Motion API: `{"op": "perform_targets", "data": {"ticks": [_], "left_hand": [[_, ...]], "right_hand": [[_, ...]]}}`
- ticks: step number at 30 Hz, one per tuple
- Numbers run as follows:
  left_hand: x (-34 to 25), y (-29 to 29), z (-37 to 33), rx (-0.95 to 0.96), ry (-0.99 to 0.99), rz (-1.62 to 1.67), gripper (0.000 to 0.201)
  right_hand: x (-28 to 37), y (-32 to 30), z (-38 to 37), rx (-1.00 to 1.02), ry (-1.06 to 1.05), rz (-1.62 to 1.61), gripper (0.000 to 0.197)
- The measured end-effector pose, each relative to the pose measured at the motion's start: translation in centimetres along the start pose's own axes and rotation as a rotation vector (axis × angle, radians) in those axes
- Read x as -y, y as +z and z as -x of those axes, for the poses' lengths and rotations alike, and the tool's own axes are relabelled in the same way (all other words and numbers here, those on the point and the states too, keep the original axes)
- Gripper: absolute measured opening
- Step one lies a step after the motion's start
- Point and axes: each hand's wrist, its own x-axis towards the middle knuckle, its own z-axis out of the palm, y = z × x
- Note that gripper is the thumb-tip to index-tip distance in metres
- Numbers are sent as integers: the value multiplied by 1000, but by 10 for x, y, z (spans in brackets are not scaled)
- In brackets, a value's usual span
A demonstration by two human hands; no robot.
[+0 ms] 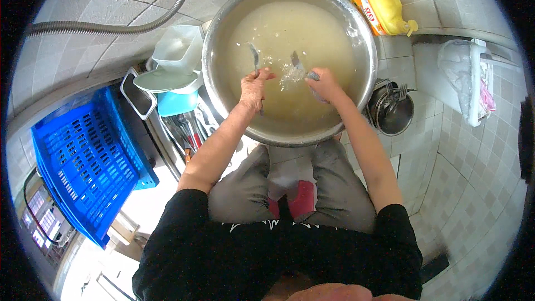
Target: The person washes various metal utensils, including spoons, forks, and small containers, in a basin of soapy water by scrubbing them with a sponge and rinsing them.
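Note:
A large round metal basin (209, 50) holds cloudy, yellowish water (290, 19). Over its left half, my left hand (253, 92) is closed round a slim metal piece of cutlery (254, 56); the tip points away from me and the handle end shows below the hand. My right hand (326, 85), right of the basin's middle, grips a grey, rough-textured thing (312, 76). Just beyond it a flat grey metal end (295, 58) shows at the water. Splashes between hide whether the two are joined. White bubbles (291, 78) lie between my hands.
Blue plastic crates (89, 156) stand at left, near white tubs (178, 50) and assorted utensils (189, 131). A yellow bottle (384, 8) lies at the far right rim. Stacked pans with forks (393, 112) sit right of the basin. A metal hose (111, 28) crosses the upper left.

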Motion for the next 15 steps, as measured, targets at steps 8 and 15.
{"op": "perform_targets", "data": {"ticks": [8, 15], "left_hand": [[-12, 38, 23, 200, 93, -228, 26], [-30, 24, 11, 179, 38, 34, 19]], "right_hand": [[53, 11, 11, 58, 145, -373, 24], [52, -39, 12, 96, 204, -525, 26]]}}
